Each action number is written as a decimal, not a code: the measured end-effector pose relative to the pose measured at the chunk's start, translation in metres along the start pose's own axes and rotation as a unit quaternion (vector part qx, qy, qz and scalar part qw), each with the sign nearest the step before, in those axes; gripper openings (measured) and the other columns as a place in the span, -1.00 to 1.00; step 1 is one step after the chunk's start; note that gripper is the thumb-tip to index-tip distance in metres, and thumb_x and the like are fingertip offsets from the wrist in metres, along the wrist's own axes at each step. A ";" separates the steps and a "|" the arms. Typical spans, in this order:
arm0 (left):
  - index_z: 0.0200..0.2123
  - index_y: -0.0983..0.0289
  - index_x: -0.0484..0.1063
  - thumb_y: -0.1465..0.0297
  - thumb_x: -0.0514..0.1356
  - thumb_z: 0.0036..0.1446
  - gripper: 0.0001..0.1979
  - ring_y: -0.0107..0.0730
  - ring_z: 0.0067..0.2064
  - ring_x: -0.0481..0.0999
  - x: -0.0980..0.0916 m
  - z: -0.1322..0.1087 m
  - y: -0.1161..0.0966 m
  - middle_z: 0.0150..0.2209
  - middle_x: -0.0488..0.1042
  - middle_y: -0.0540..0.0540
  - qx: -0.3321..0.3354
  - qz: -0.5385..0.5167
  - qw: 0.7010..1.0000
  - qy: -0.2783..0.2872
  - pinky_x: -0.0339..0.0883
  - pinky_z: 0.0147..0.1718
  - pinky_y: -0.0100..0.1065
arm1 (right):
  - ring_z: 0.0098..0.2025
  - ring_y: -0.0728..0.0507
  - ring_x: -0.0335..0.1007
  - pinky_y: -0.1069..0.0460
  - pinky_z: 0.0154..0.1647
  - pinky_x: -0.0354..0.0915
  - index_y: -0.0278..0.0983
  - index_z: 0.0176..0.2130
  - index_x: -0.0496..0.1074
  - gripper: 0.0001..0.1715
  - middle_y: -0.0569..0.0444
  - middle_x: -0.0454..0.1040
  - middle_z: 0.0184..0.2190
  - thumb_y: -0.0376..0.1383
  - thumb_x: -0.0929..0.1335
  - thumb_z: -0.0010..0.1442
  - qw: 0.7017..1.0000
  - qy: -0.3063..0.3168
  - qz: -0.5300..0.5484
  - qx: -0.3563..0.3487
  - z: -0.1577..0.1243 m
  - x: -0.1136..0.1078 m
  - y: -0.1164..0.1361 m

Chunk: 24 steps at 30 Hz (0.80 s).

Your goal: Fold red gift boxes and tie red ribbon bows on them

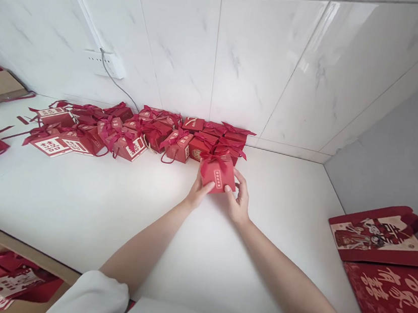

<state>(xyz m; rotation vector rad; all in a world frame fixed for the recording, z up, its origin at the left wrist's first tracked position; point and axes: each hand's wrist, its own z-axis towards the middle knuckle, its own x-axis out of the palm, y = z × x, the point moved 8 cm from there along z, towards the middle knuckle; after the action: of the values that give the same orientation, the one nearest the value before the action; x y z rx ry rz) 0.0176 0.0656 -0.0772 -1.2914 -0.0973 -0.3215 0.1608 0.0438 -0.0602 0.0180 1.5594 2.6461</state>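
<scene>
Between my two hands is a red gift box with a dark red ribbon bow on top and a small framed label on the side facing me. My left hand grips its left side, thumb on the front face. On the right side, my right hand holds it with thumb in front and fingers behind. The box is right in front of a row of similar red gift boxes by the wall; whether it touches the tabletop cannot be made out.
More ribboned boxes crowd leftward along the tiled wall. A cardboard carton with red boxes sits at lower left. Red gift bags stand at the right edge of the white table. A cable hangs from a wall socket.
</scene>
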 end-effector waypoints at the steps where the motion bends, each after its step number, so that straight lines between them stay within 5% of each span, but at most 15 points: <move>1: 0.32 0.18 -0.03 0.15 0.20 0.10 -0.22 -0.07 0.29 0.13 -0.001 0.001 0.005 0.29 0.14 0.19 -0.032 -0.030 0.999 0.000 0.07 0.23 -0.09 | 0.33 -0.25 -0.05 -0.23 0.28 0.05 -0.08 0.23 0.14 -0.40 0.01 0.05 0.31 -0.12 0.30 0.23 1.000 0.024 0.000 -0.007 0.001 0.003 0.001; 4: 0.22 0.27 0.21 0.04 0.04 0.18 -0.37 0.01 0.19 0.30 -0.004 0.003 0.019 0.13 0.37 0.23 -0.120 -0.114 0.986 -0.016 0.18 0.13 0.01 | 0.39 -0.20 -0.26 -0.22 0.35 -0.10 -0.03 0.32 -0.06 -0.29 0.12 -0.17 0.38 -0.09 0.25 0.27 0.996 0.079 0.045 0.006 0.002 0.012 -0.004; 7: 0.17 0.27 0.28 -0.02 -0.04 0.19 -0.36 0.03 0.14 0.36 -0.006 0.005 0.023 0.08 0.43 0.23 -0.150 -0.147 0.977 -0.026 0.21 0.08 0.02 | 0.37 -0.19 -0.16 -0.18 0.32 0.03 -0.03 0.34 -0.22 -0.18 0.09 -0.17 0.38 -0.08 0.26 0.26 0.986 0.120 0.111 0.036 0.002 0.021 -0.009; 11: 0.15 0.26 0.30 -0.03 -0.10 0.21 -0.37 0.01 0.13 0.36 -0.007 0.004 0.022 0.07 0.45 0.21 -0.151 -0.156 0.976 -0.036 0.24 0.06 0.01 | 0.32 -0.21 -0.02 -0.16 0.24 0.16 -0.04 0.35 -0.26 -0.11 0.04 -0.16 0.37 -0.06 0.29 0.23 0.980 0.135 0.138 0.049 0.001 0.025 -0.009; 17: 0.15 0.22 0.29 -0.04 -0.09 0.21 -0.38 -0.04 0.13 0.37 -0.007 0.005 0.027 0.09 0.43 0.18 -0.160 -0.164 0.973 -0.033 0.26 0.04 -0.04 | 0.34 -0.27 -0.09 -0.19 0.25 0.12 -0.08 0.34 -0.21 -0.06 0.02 -0.18 0.37 0.04 0.30 0.17 0.988 0.115 0.105 0.027 0.002 0.019 -0.005; 21: 0.04 0.24 0.39 0.10 0.16 0.10 -0.51 -0.08 0.02 0.47 -0.029 0.010 0.030 -0.02 0.51 0.17 -0.126 -0.116 0.979 -0.106 0.31 -0.02 -0.09 | 0.27 -0.28 0.08 -0.25 0.25 0.04 -0.12 0.32 -0.12 -0.10 -0.06 0.15 0.25 0.13 0.24 0.17 0.996 0.020 0.091 -0.014 0.004 0.000 -0.003; 24: 0.00 0.25 0.41 0.32 0.27 -0.04 -0.53 -0.11 -0.03 0.50 -0.047 0.015 0.026 -0.11 0.54 0.16 -0.092 -0.082 0.984 -0.132 0.29 0.00 -0.10 | -0.08 -0.22 0.42 -0.26 0.12 0.17 -0.19 0.25 0.04 -0.27 -0.02 0.48 -0.16 0.13 0.12 0.25 0.992 -0.060 0.106 0.040 0.007 -0.014 -0.019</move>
<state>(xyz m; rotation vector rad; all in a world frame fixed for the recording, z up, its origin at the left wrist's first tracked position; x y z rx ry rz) -0.0178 0.0942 -0.1093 -1.5091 -0.4092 -0.3025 0.1763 0.0577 -0.0731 0.3597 1.7097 2.6736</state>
